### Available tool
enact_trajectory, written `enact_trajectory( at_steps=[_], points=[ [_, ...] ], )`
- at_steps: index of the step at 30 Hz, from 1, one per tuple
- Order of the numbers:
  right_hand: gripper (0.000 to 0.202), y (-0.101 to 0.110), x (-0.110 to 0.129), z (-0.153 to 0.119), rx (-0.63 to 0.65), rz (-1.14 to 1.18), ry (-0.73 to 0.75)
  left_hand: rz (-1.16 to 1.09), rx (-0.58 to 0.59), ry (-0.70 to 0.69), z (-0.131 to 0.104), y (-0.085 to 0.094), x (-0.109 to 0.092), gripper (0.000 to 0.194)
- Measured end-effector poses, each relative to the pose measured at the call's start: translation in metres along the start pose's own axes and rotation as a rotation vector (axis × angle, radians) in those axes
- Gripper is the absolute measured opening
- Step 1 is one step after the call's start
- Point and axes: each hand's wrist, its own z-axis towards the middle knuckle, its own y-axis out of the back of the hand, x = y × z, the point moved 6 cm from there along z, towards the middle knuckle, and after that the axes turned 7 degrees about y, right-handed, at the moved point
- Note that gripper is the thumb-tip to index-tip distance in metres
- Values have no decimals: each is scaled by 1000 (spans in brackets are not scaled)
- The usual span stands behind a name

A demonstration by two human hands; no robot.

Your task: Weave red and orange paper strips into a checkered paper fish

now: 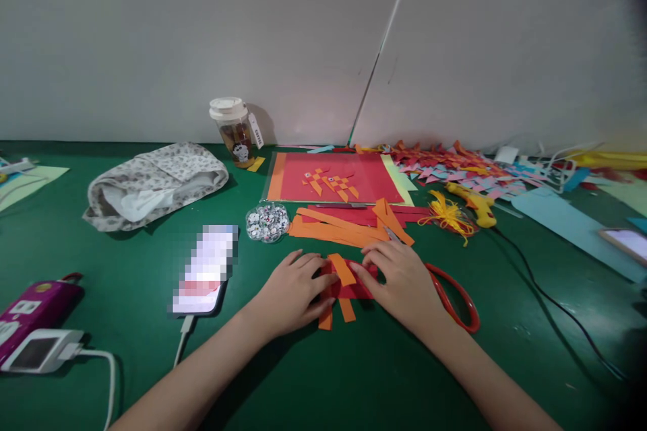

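Between my hands lies a small weave of red and orange paper strips (344,271), with orange ends sticking out toward me. My left hand (296,288) grips its left side, fingers curled over the orange strips. My right hand (402,276) is bent over the right side, its thumb at the slanting orange strip on top and its fingers at the red paper. Scissors with a red handle (468,306) lie partly under my right hand and wrist, blade tips showing beyond it. Loose orange strips (333,229) lie just past my hands.
Behind are a red sheet (303,161) in a clear sleeve bearing two woven fish, a bag of googly eyes (267,222), yellow string (447,212) and a yellow glue gun (475,205) with its cord. Leftward are a phone (207,269), cloth bag (156,178) and cup (235,135).
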Motion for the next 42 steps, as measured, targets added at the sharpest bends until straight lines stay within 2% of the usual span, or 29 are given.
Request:
enact_trajectory(
  at_steps=[3, 6, 9, 13, 19, 22, 23, 25, 27, 28, 30, 35, 42],
  points=[
    [22, -3, 6, 3, 105, 227, -32, 14, -3, -5, 0, -1, -1, 26],
    [22, -6, 15, 4, 196, 412, 3, 12, -7, -12, -1, -2, 0, 26],
    [25, -7, 20, 4, 244, 483, 46, 7, -12, -5, -1, -3, 1, 27],
    [27, -9, 22, 4, 283, 543, 61, -2, -12, -6, -1, -4, 2, 37],
    [23, -15, 17, 18, 202, 514, 52, 12, -8, 10, -2, -8, 2, 44],
    [19, -20, 8, 29, 44, 447, -3, 58, -20, 7, -2, -9, 0, 46],
    [22, -22, 3, 32, -34, 430, -46, 76, -21, 6, -2, -8, 0, 46],
    [41, -26, -7, 33, -146, 436, -148, 109, -20, 11, -1, -7, -2, 44],
    [58, -37, -13, 32, -126, 508, -203, 131, -15, 22, 0, -4, -3, 42],
    [60, -42, -14, 32, -88, 550, -205, 139, -15, 27, 0, -2, -3, 41],
    [53, -48, -14, 30, -22, 575, -184, 149, -18, 22, 0, 0, -4, 40],
    [5, -47, -11, 29, 48, 419, -118, 151, -25, -5, -1, -3, -5, 42],
    [11, -43, -5, 27, 53, 466, -20, 153, -32, 80, -3, -6, -1, 49]
  ],
)
